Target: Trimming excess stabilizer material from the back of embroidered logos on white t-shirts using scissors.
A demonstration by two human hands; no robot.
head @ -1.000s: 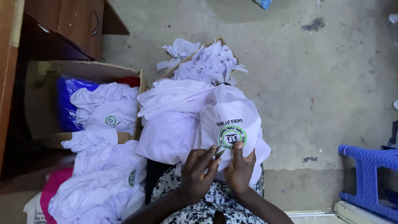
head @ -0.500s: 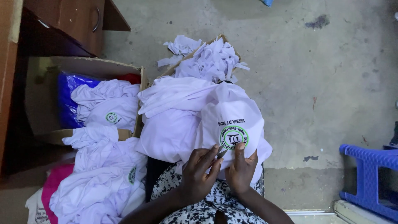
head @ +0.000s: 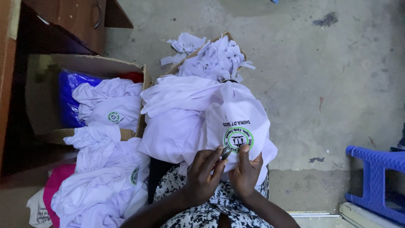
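Note:
A white garment (head: 198, 122) lies bunched over my lap, with a round green-ringed emblem (head: 238, 139) facing up. My left hand (head: 204, 173) rests on the cloth just below and left of the emblem, its fingers closed around a thin dark tool (head: 226, 155) whose tip points at the emblem's lower edge. My right hand (head: 247, 173) grips the fabric right under the emblem, thumb pressed on its rim. The two hands almost touch.
An open cardboard box (head: 50, 122) on the left holds white garments and a blue bag (head: 69, 97). More white garments (head: 101, 185) are heaped at lower left. A box of white fabric scraps (head: 215, 59) sits ahead. A blue plastic stool (head: 375, 177) stands at right, a wooden cabinet (head: 71, 21) at upper left.
Hardly anything differs. Both hands stay at the emblem, and the left fingers with the thin tool have shifted slightly.

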